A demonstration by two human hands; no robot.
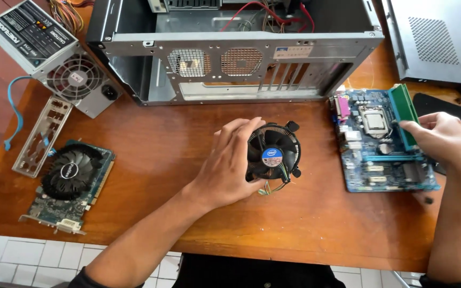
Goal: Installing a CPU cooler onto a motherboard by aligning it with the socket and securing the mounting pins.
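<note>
Surface point(161, 160): reddish-brown wood, smooth, low sheen. Computer case point(230, 58): bare grey sheet metal, matt, perforated fan grilles. Cooler fan point(272, 153): black plastic blades, glossy round sticker at hub. Motherboard point(382, 141): blue circuit board, slight gloss, shiny metal socket plate. Memory stick point(403, 109): green board. Graphics card point(70, 184): black plastic fan shroud, semi-gloss. Power supply point(54, 56): dull grey metal, wire fan guard. Backplate point(41, 136): thin stamped metal, bright. Floor point(33, 256): white glazed tiles.

A rectangular black-and-white label point(29, 30) covers the top of the grey power supply point(89, 98) at the desk's far left corner. A small round blue sticker point(272, 156) sits at the centre of the cooler fan point(273, 152) mid-desk.
</note>
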